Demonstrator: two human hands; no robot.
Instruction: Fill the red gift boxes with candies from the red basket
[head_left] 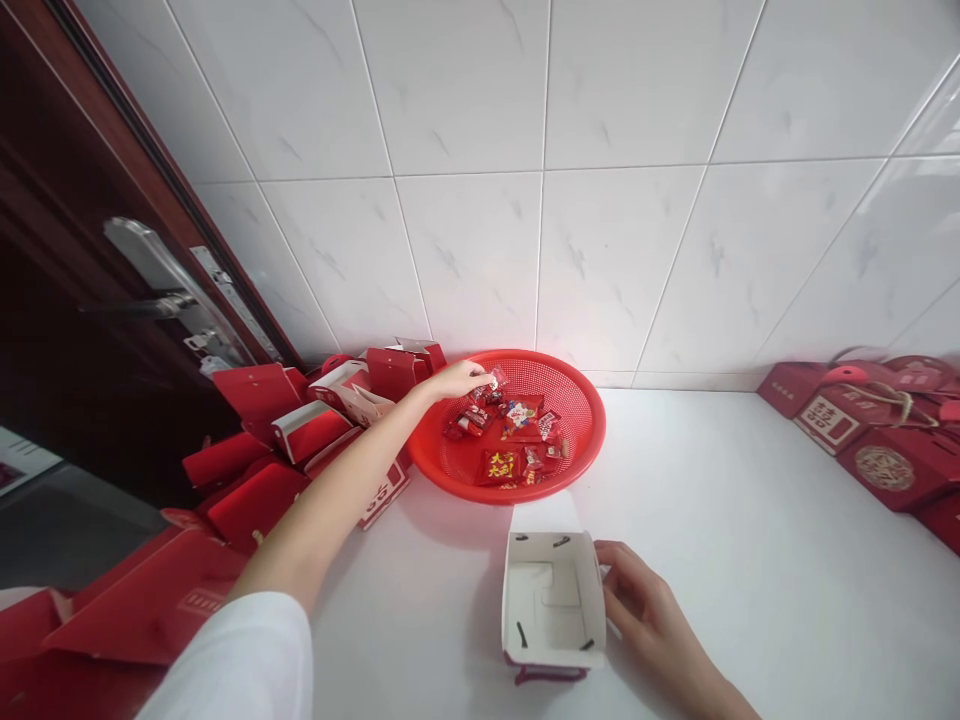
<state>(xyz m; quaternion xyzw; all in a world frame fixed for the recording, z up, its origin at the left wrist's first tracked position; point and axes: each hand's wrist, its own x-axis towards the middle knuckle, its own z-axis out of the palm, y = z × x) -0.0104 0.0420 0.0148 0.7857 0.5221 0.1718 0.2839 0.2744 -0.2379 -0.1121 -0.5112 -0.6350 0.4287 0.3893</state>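
A round red plastic basket (589,425) stands against the tiled wall with several wrapped candies (517,415) in it. My left hand (459,380) reaches over its left rim, fingers pinched on a small red candy packet (496,378). Nearer to me an open box (553,600), white inside and with no contents, sits on the white table. My right hand (637,600) is at the box's right side, its fingers curled against the wall of the box.
Several open red boxes (259,495) crowd the table's left side. Closed red gift boxes (892,465) with cord handles stand at the far right. A dark door with a metal handle (161,300) is at the left.
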